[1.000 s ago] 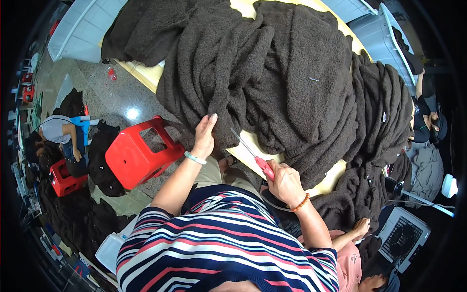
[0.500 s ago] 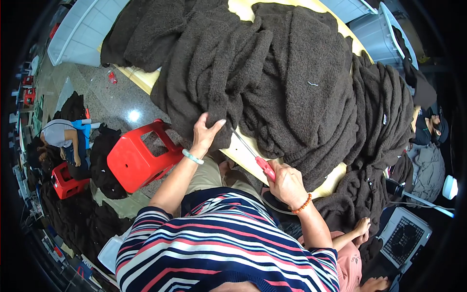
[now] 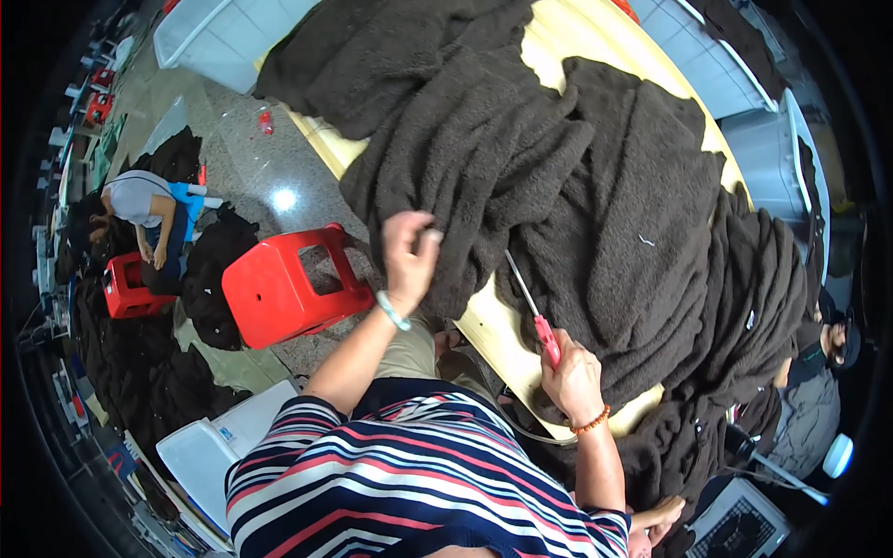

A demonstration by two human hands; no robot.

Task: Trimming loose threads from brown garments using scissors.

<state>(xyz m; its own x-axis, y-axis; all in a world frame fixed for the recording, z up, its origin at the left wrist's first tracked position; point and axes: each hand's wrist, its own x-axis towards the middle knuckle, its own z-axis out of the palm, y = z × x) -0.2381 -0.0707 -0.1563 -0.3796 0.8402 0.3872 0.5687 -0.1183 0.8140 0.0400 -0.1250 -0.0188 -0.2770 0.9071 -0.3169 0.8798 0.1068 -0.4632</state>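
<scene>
A dark brown fleecy fabric point(image 3: 642, 186) lies in thick folds over a yellow table point(image 3: 498, 330). My right hand point(image 3: 572, 379) is closed around the red handle of a tool with a long thin metal shaft point(image 3: 524, 286). The shaft points away from me, its tip at a fold of the fabric; I cannot make out the tool's exact kind. At the fabric's left near part is my left hand point(image 3: 411, 265), thumb up and fingers bent. Motion blurs its fingers, so whether they grip cloth does not show.
A red plastic stool point(image 3: 270, 293) stands on the floor to the left. Pale plastic bins point(image 3: 209, 42) border the table at the back. A seated person point(image 3: 144, 205) is at far left, another person point(image 3: 828, 339) at right. A white lidded box point(image 3: 200, 465) is near my left elbow.
The view has shifted, so the scene sits farther right. The tool's shaft now stands steeper, its tip higher on the fabric. My left hand has moved and blurred.
</scene>
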